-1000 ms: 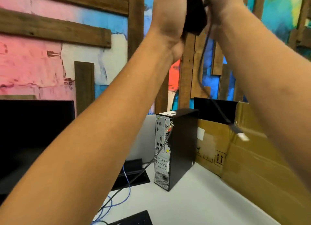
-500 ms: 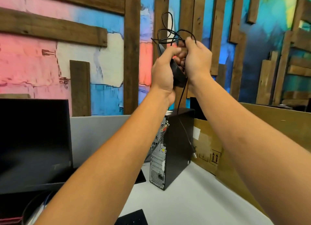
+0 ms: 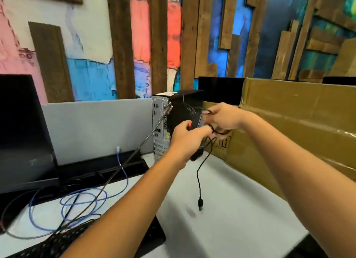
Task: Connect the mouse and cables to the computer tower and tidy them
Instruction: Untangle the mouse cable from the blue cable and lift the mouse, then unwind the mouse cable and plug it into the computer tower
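Both hands have dropped from high against the wall to tower height. From the head camera, the left hand [image 3: 189, 137] grips the black mouse [image 3: 196, 122] just beside the computer tower [image 3: 178, 120], which stands at the table's [image 3: 240, 209] far edge. Right hand [image 3: 224, 118] pinches tangled loops of the mouse cable [image 3: 198, 173], whose USB plug [image 3: 200, 203] dangles free above the table. Blue cable [image 3: 123, 180] lies coiled toward the left edge, its clip end unplugged. Judging by this, untangling is in hand; next the plug needs catching and steering to a rear port.
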`<state>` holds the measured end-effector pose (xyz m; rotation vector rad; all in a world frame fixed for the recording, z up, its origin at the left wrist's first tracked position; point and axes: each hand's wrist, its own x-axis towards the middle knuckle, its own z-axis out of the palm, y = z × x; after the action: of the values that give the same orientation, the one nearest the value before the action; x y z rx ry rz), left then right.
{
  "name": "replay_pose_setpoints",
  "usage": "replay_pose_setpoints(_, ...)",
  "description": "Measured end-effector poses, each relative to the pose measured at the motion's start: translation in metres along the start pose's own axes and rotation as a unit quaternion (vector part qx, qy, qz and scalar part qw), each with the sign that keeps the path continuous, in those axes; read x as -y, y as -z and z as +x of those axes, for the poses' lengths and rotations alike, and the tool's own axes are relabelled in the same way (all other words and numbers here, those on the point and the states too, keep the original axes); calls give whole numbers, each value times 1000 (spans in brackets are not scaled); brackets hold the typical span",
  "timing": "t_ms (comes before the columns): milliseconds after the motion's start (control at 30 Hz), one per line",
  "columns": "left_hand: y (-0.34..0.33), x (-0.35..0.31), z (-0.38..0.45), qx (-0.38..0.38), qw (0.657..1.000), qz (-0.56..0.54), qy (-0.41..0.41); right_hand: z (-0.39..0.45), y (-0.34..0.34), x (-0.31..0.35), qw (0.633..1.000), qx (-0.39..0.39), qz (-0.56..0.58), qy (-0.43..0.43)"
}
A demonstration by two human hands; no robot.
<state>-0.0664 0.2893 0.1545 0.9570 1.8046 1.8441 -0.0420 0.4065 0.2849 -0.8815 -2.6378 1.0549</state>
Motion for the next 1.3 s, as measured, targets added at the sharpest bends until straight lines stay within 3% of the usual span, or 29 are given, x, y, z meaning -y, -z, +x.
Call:
replay_pose_setpoints(67, 5, 33, 4, 9, 993, 103, 49, -26, -38, -90, 994, 7, -96, -60)
replay_pose_setpoints(133, 14, 60, 10, 0, 980, 183, 74, -23, -62, -136, 979, 19, -182, -88)
replay_pose_setpoints(233, 28, 93, 17, -26, 948, 307, 84, -18, -64, -160, 977, 23, -150, -147)
replay_pose_setpoints(300, 35, 111, 16, -3, 909, 409, 75, -19, -75, -173, 968, 34, -204, -146)
replay_pose_setpoints(367, 39, 125, 14, 19, 879, 469, 85, -18, -80, -179, 956, 13, -265, -124)
replay_pose_setpoints(533, 41, 146, 13, 25, 874, 481, 56, -13, -97, -174, 969, -114, -215, -41)
replay_pose_setpoints(600, 41, 146, 15, 18, 865, 500, 25, -16, -107, -168, 954, -202, -217, 47)
replay_pose_setpoints(667, 42, 142, 17, -6, 865, 502, -13, -23, -121, -161, 946, -240, -167, 140)
replay_pose_setpoints(733, 47, 139, 19, -31, 866, 496, -59, -26, -140, -159, 966, -200, -79, 140)
replay_pose_setpoints(800, 53, 138, 20, -31, 881, 463, -90, -21, -157, -164, 983, -159, -50, 79)
replay_pose_setpoints(900, 62, 143, 27, -31, 917, 380, -120, -13, -172, -179, 988, -77, -132, 21)
replay_pose_setpoints(1000, 66, 145, 35, -94, 944, 293, -119, -10, -190, -199, 963, 36, -266, -28)
replay_pose_setpoints(1033, 67, 146, 36, -111, 938, 305, -122, -12, -196, -207, 951, 56, -302, -39)
replay_pose_setpoints(1100, 66, 147, 35, -110, 890, 421, -134, -16, -201, -219, 937, 63, -343, -35)
replay_pose_setpoints(1167, 60, 151, 33, -60, 850, 517, -79, -19, -195, -224, 935, 49, -351, -18)
replay_pose_setpoints(1300, 42, 146, 31, 134, 813, 530, 202, -2, -175, -237, 939, -21, -344, 19)
